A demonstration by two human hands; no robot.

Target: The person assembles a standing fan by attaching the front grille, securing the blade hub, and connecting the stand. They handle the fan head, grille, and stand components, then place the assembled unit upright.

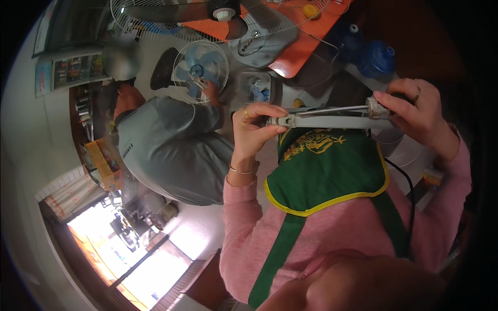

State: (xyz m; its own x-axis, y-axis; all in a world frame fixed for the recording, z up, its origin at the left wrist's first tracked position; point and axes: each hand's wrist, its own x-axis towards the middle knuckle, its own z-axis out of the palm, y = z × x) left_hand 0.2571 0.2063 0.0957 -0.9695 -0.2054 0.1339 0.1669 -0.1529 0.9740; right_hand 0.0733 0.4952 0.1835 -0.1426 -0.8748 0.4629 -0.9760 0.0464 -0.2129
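Observation:
A pale grey-white tube (332, 122) lies crosswise in front of my chest. Pinched between thumb and fingers of my left hand (249, 124) is its left end, which has a light fitting. Along its far side runs a thin shiny metal rod (332, 110), with a ribbed whitish collar (375, 107) at the right. My right hand (420, 109) is closed around that collar, close to the tube's right end; whether its fingers also touch the tube is hidden. Below the tube hangs my green apron (332, 171) with yellow trim.
A co-worker in grey (174, 145) bends to my left, a hand on a blue-bladed fan (197, 71). Ahead are another fan's wire guard (171, 20), a grey fan base (264, 41) and an orange tabletop (306, 49). Blue bottles (376, 58) and a bin (256, 88) stand nearby.

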